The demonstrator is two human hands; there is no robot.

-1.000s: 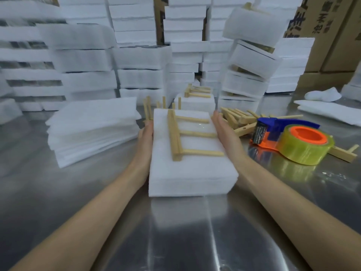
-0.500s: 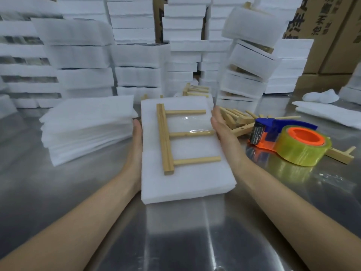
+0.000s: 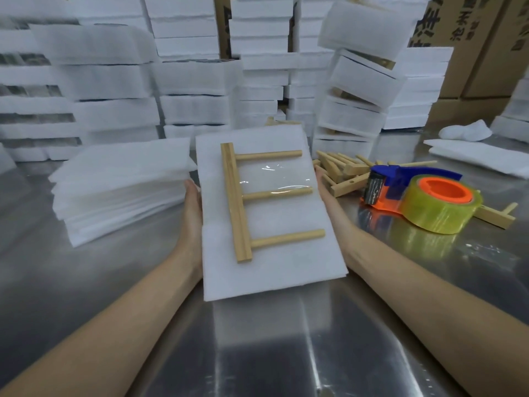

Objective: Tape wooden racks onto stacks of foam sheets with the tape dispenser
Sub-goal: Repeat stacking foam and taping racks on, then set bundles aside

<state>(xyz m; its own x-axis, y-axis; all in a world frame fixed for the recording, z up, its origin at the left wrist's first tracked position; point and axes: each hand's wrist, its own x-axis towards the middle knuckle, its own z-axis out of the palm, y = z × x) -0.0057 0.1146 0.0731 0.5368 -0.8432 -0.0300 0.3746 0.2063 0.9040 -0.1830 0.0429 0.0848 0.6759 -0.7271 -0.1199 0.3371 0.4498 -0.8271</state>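
- Fingers of the left hand (image 3: 192, 207) lie straight along the left edge of the held stack of white rectangular foam sheets (image 3: 272, 270). They press flat against it rather than curling round, and their tips are hidden behind the foam.
- The right hand (image 3: 326, 193) mirrors this on the stack's right edge, palm to the foam and fingers extended. Most of the hand is hidden by the stack.
- Clamped between the two palms, the stack is tipped with its top face toward the camera, above the shiny steel table (image 3: 257, 353).
- On the stack's top face lies a pale wooden rack with one long bar and three round pegs (image 3: 237, 202), the pegs pointing right.
- A strip of clear glossy tape (image 3: 274, 179) crosses the stack's far half, covering the span between the upper two pegs.
- Right of the stack, on the table, rests a blue-and-orange tape dispenser with a yellowish clear roll (image 3: 415, 196).
- Between the stack and the dispenser sits a loose pile of bare wooden racks (image 3: 340, 173), and one more rack (image 3: 498, 214) pokes out from beyond the roll.
- Left of the stack sits a looser pile of white foam sheets (image 3: 120, 190).
- Behind the stack rise tall columns of bundled white foam (image 3: 194, 81), some of them leaning.
- Far right of the stack stand brown cardboard boxes (image 3: 486, 53).
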